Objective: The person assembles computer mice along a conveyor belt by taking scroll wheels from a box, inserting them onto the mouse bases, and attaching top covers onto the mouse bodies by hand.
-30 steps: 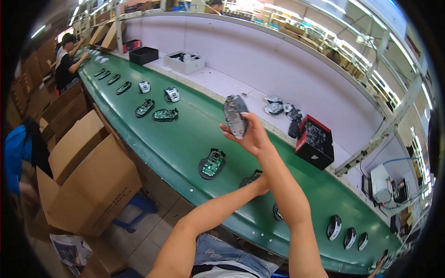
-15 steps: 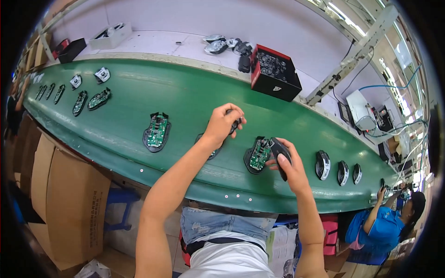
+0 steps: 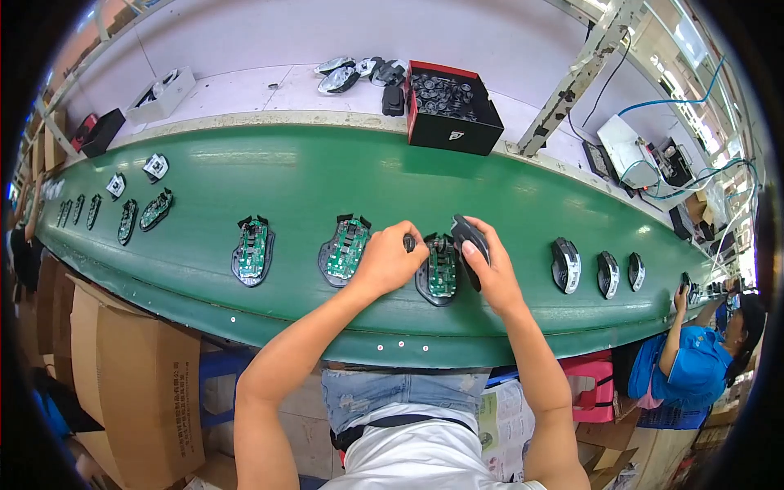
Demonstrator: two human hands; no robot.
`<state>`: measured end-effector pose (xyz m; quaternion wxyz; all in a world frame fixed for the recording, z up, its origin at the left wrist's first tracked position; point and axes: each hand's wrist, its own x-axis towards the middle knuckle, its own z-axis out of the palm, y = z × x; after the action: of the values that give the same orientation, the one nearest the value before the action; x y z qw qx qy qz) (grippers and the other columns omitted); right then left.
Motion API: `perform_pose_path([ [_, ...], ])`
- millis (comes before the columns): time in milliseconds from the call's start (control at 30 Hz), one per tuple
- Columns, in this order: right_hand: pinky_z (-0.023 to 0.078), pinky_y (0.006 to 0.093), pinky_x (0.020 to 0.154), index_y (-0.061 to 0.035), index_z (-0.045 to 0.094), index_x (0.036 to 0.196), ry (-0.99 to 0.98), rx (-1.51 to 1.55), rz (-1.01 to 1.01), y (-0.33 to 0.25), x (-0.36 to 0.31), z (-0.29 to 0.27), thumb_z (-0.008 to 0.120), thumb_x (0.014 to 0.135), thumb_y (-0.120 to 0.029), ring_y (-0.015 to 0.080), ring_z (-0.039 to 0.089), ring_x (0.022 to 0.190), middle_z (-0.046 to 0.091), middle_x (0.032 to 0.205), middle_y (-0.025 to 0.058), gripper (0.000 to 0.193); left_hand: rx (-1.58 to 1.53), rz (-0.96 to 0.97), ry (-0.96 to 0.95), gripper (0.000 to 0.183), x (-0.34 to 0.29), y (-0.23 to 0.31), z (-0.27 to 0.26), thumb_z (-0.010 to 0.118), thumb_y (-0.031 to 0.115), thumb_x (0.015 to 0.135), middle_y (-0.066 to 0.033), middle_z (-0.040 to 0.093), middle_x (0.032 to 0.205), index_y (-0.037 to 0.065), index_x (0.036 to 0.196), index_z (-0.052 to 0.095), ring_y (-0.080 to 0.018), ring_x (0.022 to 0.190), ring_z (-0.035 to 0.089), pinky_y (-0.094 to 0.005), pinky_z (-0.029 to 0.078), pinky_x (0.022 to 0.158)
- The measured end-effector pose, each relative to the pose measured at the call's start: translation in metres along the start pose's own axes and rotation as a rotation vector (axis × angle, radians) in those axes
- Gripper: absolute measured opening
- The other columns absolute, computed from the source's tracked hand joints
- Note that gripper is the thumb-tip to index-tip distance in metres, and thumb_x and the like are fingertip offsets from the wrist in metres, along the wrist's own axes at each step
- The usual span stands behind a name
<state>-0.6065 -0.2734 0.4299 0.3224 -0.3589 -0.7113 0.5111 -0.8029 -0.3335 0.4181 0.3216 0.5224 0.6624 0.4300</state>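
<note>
My left hand [image 3: 390,260] is closed in a pinch on a small black wheel-like part [image 3: 409,242], close to the left edge of an open mouse base [image 3: 442,276]. That base lies on the green belt with its circuit board facing up. To its right, my right hand [image 3: 495,273] grips a black mouse top shell [image 3: 482,242], held tilted above the belt. Another mouse base [image 3: 342,251] with a green board lies just left of my left hand, and a further mouse base [image 3: 251,255] sits beyond it.
Several closed mice [image 3: 565,265] stand on the belt [image 3: 286,318] at right. On the back ledge are a black-and-red box [image 3: 454,135] of small black parts and some loose shells [image 3: 339,79]. A person in blue [image 3: 690,359] works at far right. A cardboard carton [image 3: 135,371] stands at lower left.
My left hand has come nearer, down beside the mouse base, with the small black part. The top shell in my right hand is raised and more upright. The whole view has shifted slightly.
</note>
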Motion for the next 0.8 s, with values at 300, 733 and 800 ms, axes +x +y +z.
perform_pose_path([
  [300, 0.048, 0.0403, 0.094, -0.0032, 0.053, 0.132, 0.121, -0.482, -0.294, -0.012, 0.008, -0.01, 0.068, 0.087, -0.024, 0.0372, 0.06, 0.108, 0.059, 0.118, 0.0224, 0.052, -0.671, -0.12, -0.119, 0.009, -0.001, -0.011, 0.0, 0.056, 0.011, 0.091, -0.0093, 0.064, 0.077, 0.002, 0.09, 0.057, -0.0144, 0.063, 0.063, -0.0241, 0.043, 0.038],
  [733, 0.044, 0.0472, 0.087, 0.0054, 0.046, 0.132, 0.137, -0.975, -0.286, -0.015, -0.029, 0.04, 0.071, 0.083, -0.02, 0.0399, 0.048, 0.106, 0.046, 0.129, 0.022, 0.061, -1.036, -0.287, -0.087, 0.013, 0.004, -0.008, -0.022, 0.054, 0.018, 0.093, -0.0088, 0.061, 0.081, 0.005, 0.091, 0.055, -0.0125, 0.061, 0.056, -0.0226, 0.037, 0.036],
  [800, 0.043, 0.0467, 0.088, 0.0053, 0.046, 0.132, 0.147, -0.989, -0.304, -0.007, -0.02, 0.036, 0.071, 0.083, -0.021, 0.0395, 0.049, 0.106, 0.046, 0.129, 0.0221, 0.061, -1.043, -0.284, -0.081, 0.013, 0.005, -0.009, -0.023, 0.054, 0.018, 0.093, -0.009, 0.061, 0.081, 0.005, 0.091, 0.055, -0.0124, 0.061, 0.056, -0.0226, 0.037, 0.036],
])
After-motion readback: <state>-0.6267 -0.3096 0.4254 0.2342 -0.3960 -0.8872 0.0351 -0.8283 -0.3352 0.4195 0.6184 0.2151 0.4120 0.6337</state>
